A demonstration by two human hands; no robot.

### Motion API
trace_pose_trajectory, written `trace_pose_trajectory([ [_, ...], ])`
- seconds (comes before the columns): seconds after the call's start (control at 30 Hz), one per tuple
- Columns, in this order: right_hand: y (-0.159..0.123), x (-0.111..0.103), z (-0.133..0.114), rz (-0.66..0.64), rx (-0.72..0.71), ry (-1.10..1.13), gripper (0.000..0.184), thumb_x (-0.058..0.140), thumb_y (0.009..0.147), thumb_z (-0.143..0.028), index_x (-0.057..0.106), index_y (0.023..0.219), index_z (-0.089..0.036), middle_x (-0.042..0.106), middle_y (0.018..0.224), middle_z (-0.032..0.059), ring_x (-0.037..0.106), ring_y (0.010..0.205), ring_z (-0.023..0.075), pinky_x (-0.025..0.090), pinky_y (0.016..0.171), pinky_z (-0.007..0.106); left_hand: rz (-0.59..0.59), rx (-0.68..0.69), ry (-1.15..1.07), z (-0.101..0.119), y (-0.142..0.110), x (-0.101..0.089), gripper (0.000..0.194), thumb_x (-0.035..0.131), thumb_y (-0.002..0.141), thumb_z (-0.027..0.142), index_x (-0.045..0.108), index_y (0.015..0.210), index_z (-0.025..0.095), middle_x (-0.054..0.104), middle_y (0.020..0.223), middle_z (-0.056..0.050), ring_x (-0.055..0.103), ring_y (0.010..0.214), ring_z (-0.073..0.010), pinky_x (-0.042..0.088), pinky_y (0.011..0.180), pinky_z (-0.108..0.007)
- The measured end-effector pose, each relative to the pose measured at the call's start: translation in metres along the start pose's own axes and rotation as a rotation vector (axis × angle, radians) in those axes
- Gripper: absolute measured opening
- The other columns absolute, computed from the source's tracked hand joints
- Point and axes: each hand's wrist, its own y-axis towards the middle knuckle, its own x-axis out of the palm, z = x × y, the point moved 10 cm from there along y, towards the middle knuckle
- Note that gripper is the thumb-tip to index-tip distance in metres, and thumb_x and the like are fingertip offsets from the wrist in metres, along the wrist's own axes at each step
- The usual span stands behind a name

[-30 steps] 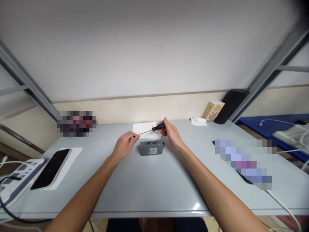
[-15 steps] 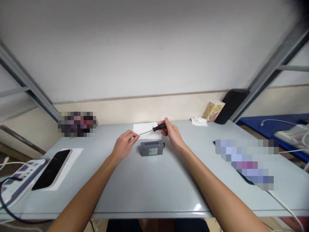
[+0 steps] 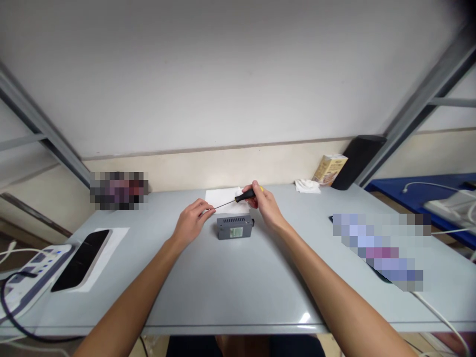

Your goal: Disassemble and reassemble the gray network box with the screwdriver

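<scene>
Across the near edge of the grey table, the left forearm and right forearm reach inward. At the near right lies a white cable; at the near left, a white-and-purple power strip with cords running over it. Just to the right of the strip, a dark-screened phone rests on a white sheet. On the right side lies an item obscured by pixelation. Near the table's middle stands a dark grey box, set on its long side: a row of dark slots across the upper face, a pale green label on the near face, a black fitting at the right end. Just beyond it, apart from the box, a screwdriver slopes down to the left, its slim metal shaft leading from a black handle with yellow at the butt. The right hand grips the handle between thumb and curled fingers. The left hand pinches at the shaft's tip; whether anything smaller is held there cannot be told. Farther back lies white paper. At the far right, crumpled tissue sits beside a yellow carton and a leaning black cylinder.
</scene>
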Motion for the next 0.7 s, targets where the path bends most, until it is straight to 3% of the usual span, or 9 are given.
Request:
trace_pose_trajectory([
  [0.13,0.0,-0.011,-0.009,0.085,-0.054,0.031,0.066,0.056,0.084,-0.084,0.071,0.079,-0.02,0.048,0.057,-0.002,0.041,0.055,0.0129,0.032,0.056,0.029,0.028,-0.071,0.013,-0.006,0.001,-0.002,0.028,0.057,0.104,0.044,0.072,0.117,0.025,0.07,0.104,-0.003,0.061,0.08,-0.0173,0.05,0.08,-0.031],
  [0.27,-0.001,-0.029,-0.022,0.194,-0.13,0.066,0.061,0.057,0.088,-0.077,0.068,0.07,-0.02,0.05,0.058,-0.0008,0.044,0.055,0.0126,0.035,0.054,0.028,0.011,-0.104,0.129,-0.016,0.001,0.001,0.033,0.043,0.108,0.035,0.069,0.122,0.021,0.073,0.114,-0.008,0.064,0.104,-0.0243,0.051,0.096,-0.04],
  [0.37,-0.004,-0.029,-0.031,0.184,-0.171,0.044,0.061,0.057,0.091,-0.074,0.065,0.064,-0.02,0.051,0.059,0.0002,0.045,0.055,0.0124,0.036,0.054,0.028,-0.083,-0.12,0.242,-0.027,-0.001,0.011,0.031,0.047,0.104,0.026,0.067,0.127,0.02,0.073,0.122,-0.009,0.062,0.115,-0.0291,0.05,0.1,-0.046],
  [0.5,-0.009,-0.02,-0.04,0.133,-0.202,-0.009,0.061,0.056,0.092,-0.073,0.065,0.063,-0.02,0.052,0.057,-0.0001,0.046,0.055,0.0124,0.038,0.055,0.027,-0.149,-0.107,0.272,-0.03,-0.003,0.018,0.03,0.048,0.102,0.022,0.069,0.123,0.022,0.074,0.124,-0.007,0.062,0.114,-0.0291,0.05,0.101,-0.047],
  [0.6,-0.012,-0.015,-0.045,0.107,-0.221,-0.034,0.06,0.055,0.093,-0.072,0.067,0.065,-0.02,0.052,0.056,-0.0003,0.048,0.055,0.0128,0.038,0.055,0.028,-0.144,-0.106,0.27,-0.028,-0.003,0.017,0.028,0.049,0.102,0.023,0.07,0.121,0.023,0.074,0.122,-0.007,0.063,0.114,-0.0295,0.05,0.1,-0.048],
  [0.7,-0.013,-0.011,-0.047,0.088,-0.233,-0.036,0.059,0.055,0.094,-0.071,0.067,0.066,-0.02,0.052,0.057,-0.0005,0.048,0.055,0.0126,0.038,0.055,0.027,-0.055,-0.095,0.217,-0.021,0.0,0.008,0.027,0.05,0.104,0.029,0.069,0.122,0.023,0.072,0.123,-0.009,0.062,0.118,-0.0294,0.05,0.102,-0.048],
])
